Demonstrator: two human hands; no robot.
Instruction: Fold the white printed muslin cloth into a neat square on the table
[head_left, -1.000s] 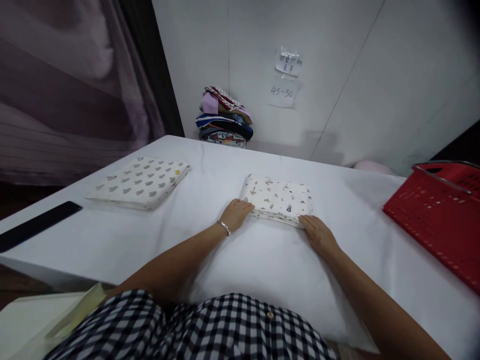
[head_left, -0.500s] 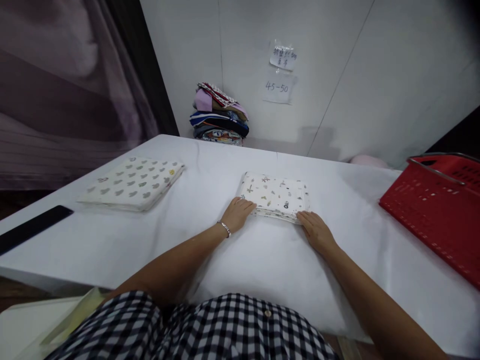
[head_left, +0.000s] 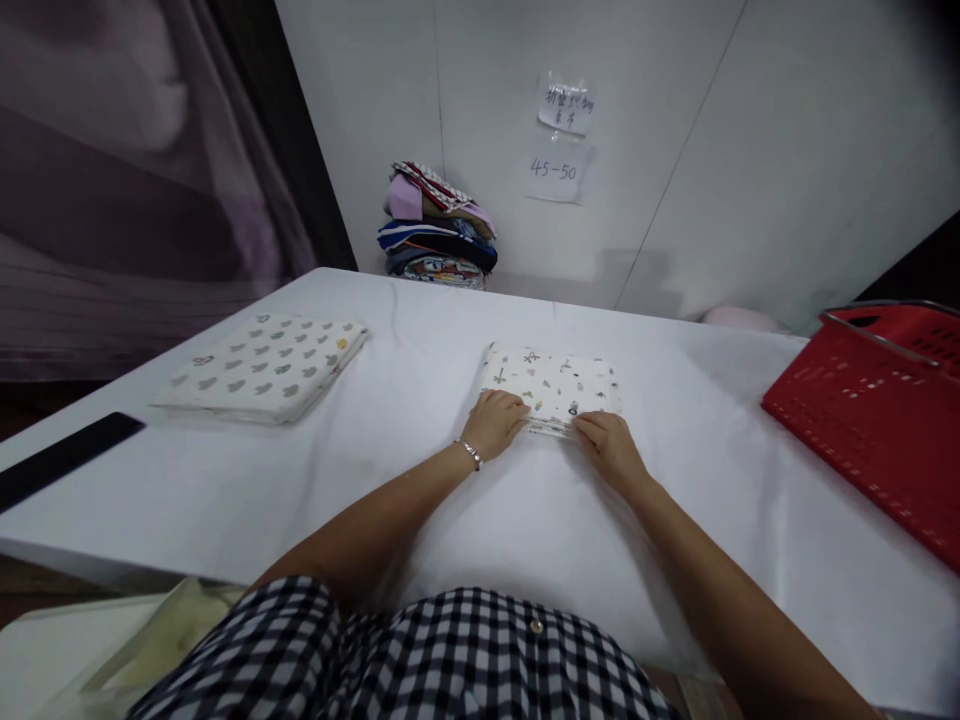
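Observation:
A folded white cloth with small printed figures (head_left: pixel 551 385) lies flat in the middle of the white table, its stacked layers showing along the near edge. My left hand (head_left: pixel 495 422) grips the near left part of that edge, fingers closed over the top. Closed on the near right part is my right hand (head_left: pixel 606 443), with the thumb side toward the layers. My fingertips and thumbs are partly hidden. A second folded cloth, with grey leaf-like prints (head_left: pixel 262 365), rests on the table to the left, apart from both hands.
A red plastic basket (head_left: pixel 877 420) with a metal handle stands at the table's right. On the left edge lies a flat black object (head_left: pixel 67 458). Behind the table rises a stack of folded fabrics (head_left: pixel 439 235) against the wall, where paper notes (head_left: pixel 556 170) hang.
Both hands have moved inward along the cloth's near edge, closer together. Their fingers, flatter before, are now bent around the edge. The cloth stays in place.

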